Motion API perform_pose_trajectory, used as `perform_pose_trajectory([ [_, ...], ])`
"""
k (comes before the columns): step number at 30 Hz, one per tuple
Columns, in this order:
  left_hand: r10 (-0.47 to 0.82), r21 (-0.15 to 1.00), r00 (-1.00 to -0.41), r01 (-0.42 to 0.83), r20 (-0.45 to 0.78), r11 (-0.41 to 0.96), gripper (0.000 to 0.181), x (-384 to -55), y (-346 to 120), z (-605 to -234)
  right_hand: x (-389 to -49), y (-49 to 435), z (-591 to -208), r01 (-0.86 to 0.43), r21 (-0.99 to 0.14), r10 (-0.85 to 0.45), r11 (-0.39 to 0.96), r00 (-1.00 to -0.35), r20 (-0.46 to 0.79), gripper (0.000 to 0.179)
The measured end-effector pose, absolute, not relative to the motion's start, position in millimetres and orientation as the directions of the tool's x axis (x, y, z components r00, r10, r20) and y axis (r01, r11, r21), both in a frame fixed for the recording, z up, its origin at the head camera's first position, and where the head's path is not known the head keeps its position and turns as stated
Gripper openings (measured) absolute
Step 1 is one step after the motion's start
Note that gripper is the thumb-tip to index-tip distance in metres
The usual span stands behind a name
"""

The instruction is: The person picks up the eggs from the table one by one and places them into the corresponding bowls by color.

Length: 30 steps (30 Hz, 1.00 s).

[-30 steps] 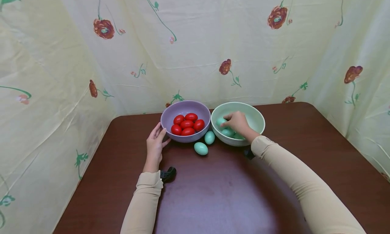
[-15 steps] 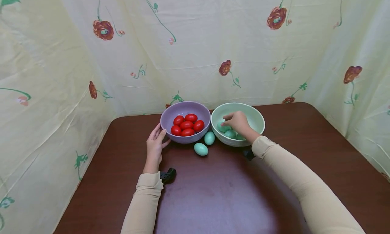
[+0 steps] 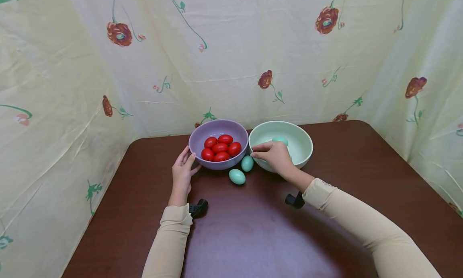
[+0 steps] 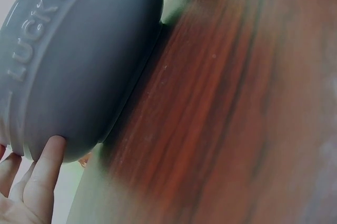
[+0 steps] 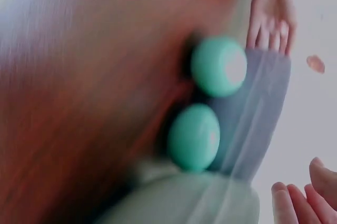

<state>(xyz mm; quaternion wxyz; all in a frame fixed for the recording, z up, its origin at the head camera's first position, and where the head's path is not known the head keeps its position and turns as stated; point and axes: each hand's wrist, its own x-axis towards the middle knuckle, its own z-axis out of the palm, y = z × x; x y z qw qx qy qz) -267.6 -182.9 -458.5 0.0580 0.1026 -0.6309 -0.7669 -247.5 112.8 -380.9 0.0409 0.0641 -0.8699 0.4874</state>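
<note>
My left hand [image 3: 182, 173] rests against the left side of a purple bowl [image 3: 197, 139], its fingertips [image 4: 52, 150] touching the outer wall. Several red eggs [image 3: 220, 148] lie inside that bowl. To its right stands a pale green bowl [image 3: 302, 143], where one mint-green egg [image 3: 280, 140] shows; my right hand hides part of the inside. Over this bowl's left front rim hovers my right hand [image 3: 276, 155], with fingers extended and nothing held. Below the fingertips, one green egg [image 3: 247, 163] sits between the bowls. Another green egg [image 3: 237, 176] lies nearer on the table.
The two bowls stand close together at the back edge of a dark brown wooden table [image 3: 238, 237]. A flower-patterned curtain [image 3: 224, 60] hangs behind and along both sides. Black wrist straps hold a device on each arm.
My right hand has let go of a green egg inside the green bowl and moved left and toward me, to the rim. My left hand stays at the purple bowl.
</note>
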Motion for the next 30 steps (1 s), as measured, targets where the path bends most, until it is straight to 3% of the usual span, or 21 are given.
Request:
perform_pose_trajectory([
  [9,-0.224,0.979,-0.971,-0.031,-0.077,-0.203,0.054,-268,-183,-460,-229,97,-397,-0.161,-0.852,-0.142,0.497,-0.984,0.103,0.036],
  [30,-0.228,0.979,-0.973,0.01,-0.038,-0.205,0.054,-266,-183,-459,-233,80,-422,-0.148,-0.836,-0.226,0.528,-0.974,0.03,0.043],
])
